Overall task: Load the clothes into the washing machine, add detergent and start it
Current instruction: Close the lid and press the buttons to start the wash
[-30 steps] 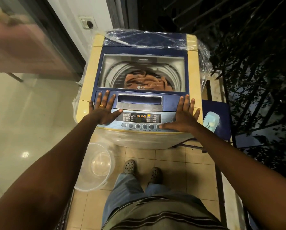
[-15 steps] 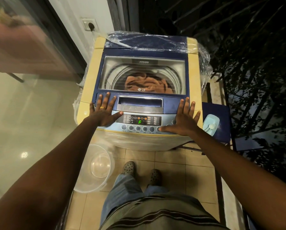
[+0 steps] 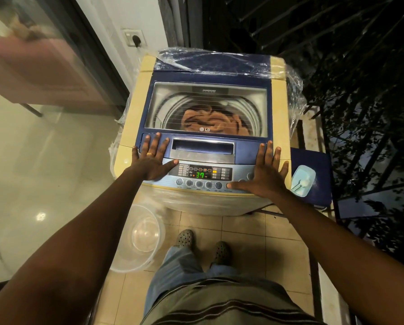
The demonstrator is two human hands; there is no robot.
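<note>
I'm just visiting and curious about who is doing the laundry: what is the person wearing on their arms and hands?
Both forearms are bare, with no sleeves, gloves or watch in view. The left hand wears a gold-coloured ring on one finger. The right hand shows no ring or other jewellery.

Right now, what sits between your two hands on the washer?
In the head view, the control panel, its display reading 37, lies between the left hand and right hand, with the detergent drawer just behind.
</note>
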